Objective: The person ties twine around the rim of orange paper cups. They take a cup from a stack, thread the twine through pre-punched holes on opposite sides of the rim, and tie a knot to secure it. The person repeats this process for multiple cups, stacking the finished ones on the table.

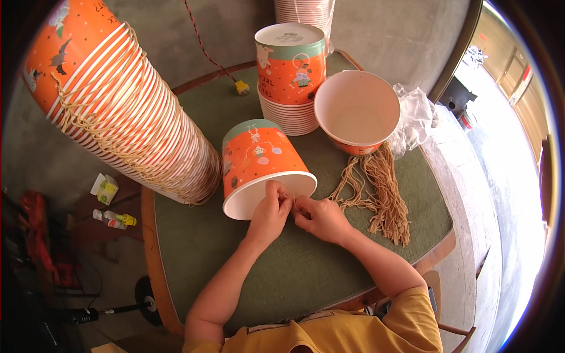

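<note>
Bucket [268, 163] lies sideways, best kept from rolling while left hand [269, 213] and right hand [323, 219] pinch something indistinct.

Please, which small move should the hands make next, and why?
Perhaps the right hand should draw gently away from the left hand: they meet, fingers bent, before the mouth of the tipped orange tub, with tan cords nearby. What they pinch is unclear.
</note>
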The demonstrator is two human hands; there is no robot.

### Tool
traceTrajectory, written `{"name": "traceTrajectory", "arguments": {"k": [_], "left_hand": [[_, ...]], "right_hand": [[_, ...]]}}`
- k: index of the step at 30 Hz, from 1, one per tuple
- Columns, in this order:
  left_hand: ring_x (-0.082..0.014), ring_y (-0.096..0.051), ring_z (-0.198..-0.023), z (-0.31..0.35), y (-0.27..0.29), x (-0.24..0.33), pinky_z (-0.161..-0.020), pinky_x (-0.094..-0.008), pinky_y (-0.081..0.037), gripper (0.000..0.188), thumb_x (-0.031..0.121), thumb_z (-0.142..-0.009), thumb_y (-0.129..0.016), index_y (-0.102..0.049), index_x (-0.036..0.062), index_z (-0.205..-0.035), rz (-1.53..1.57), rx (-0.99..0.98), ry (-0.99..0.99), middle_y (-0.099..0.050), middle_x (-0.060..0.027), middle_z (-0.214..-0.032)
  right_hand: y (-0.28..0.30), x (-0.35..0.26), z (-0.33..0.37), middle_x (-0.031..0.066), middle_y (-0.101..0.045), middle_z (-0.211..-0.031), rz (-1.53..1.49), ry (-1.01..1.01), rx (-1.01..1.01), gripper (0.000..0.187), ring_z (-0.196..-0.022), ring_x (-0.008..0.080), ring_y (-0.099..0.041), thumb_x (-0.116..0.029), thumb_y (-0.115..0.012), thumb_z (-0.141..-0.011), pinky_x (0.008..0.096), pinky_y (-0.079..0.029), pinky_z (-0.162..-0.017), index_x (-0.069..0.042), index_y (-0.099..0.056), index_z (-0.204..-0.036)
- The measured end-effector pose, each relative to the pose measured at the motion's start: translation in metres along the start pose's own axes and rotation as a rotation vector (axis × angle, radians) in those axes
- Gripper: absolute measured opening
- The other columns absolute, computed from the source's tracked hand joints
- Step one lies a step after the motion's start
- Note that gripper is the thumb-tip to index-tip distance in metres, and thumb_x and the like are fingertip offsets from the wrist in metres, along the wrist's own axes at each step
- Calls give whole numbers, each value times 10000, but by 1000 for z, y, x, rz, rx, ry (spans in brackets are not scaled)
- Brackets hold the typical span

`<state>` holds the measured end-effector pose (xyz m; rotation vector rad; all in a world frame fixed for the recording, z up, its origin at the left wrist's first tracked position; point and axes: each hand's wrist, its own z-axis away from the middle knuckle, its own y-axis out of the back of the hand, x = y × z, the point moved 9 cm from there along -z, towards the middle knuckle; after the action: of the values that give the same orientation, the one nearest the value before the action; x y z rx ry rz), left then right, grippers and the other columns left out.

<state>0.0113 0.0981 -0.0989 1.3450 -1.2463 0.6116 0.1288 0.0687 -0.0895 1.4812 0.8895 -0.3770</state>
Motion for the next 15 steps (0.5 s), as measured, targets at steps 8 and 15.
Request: {"name": "traceTrajectory", "arguments": {"k": [8, 15], "left_hand": [[-184, -599, -777, 0, -1, 0, -680, -330, -509, 61, 38, -969, -560, -508, 6, -976, 18, -227, 101, -580, -93, -877], [-262, -615, -887, 9, -1, 20, -770, -372, -510, 175, -28, -881, -599, -513, 10, -1029, -198, -267, -108, -571, -120, -989]], "right_hand": [[-3, 8, 1, 58, -668, -680, -155, -181, -105, 175, -588, 144, -677, -223, -617, -933, 313, -533, -599, -56, -666, -953], [-2, 12, 3, 38, -627, -611, -209, -259, -114, 207, -555, 105, -620, -240, -612, -955, 295, -485, -561, -55, -699, -986]]}}
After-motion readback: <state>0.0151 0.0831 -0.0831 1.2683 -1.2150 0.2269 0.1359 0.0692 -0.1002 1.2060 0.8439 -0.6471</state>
